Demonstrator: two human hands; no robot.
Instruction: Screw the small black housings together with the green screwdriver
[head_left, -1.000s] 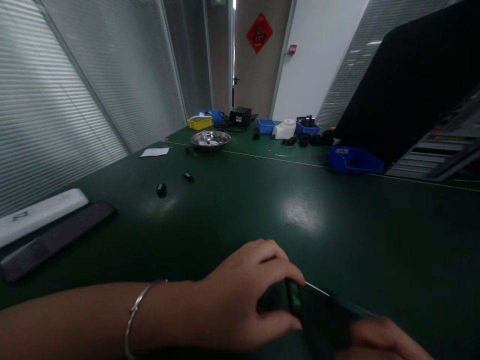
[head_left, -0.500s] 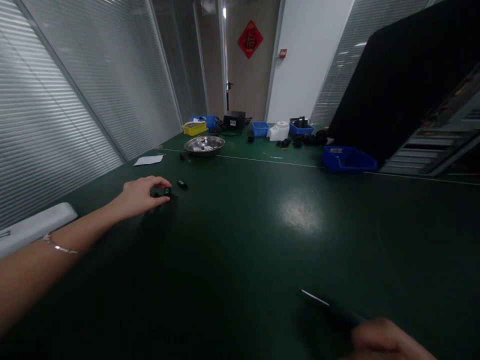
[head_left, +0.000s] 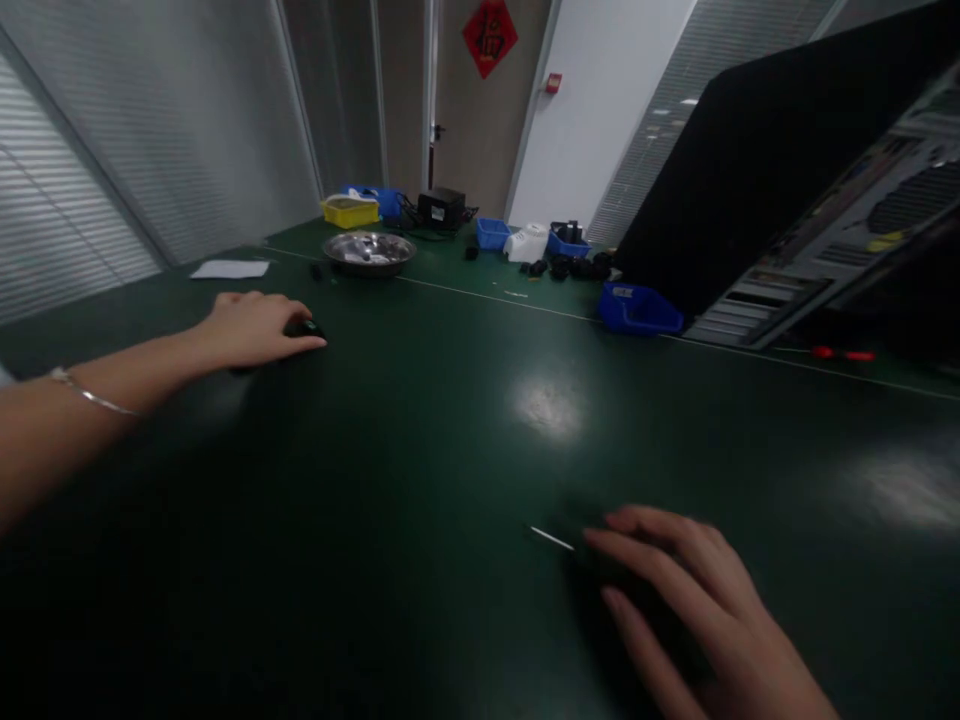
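Observation:
On the left, my left hand (head_left: 251,332) is curled low over the green tabletop (head_left: 420,420). Its thumb and fingertips close round a small black piece with a green mark (head_left: 309,327), whose exact kind I cannot make out. Another dark bit shows beneath the palm, mostly hidden. At the lower right, my right hand (head_left: 697,590) hovers over a thin screwdriver-like tool (head_left: 553,539). Its bright metal shaft points left, while the dark handle blends into shadow under the fingers. Those fingers look spread, the thumb apart from them.
A shiny metal bowl (head_left: 369,255) stands farther back, with white paper (head_left: 229,269) to its left. Behind it are a yellow bin (head_left: 350,212) and a black box (head_left: 442,208). A blue bin (head_left: 640,310) sits beside a large black case (head_left: 780,150) at right.
The view has swung right and down. My left hand has shifted from one small black piece onto the one that lay beside it. My right hand has come forward over the tool, fingers spreading.

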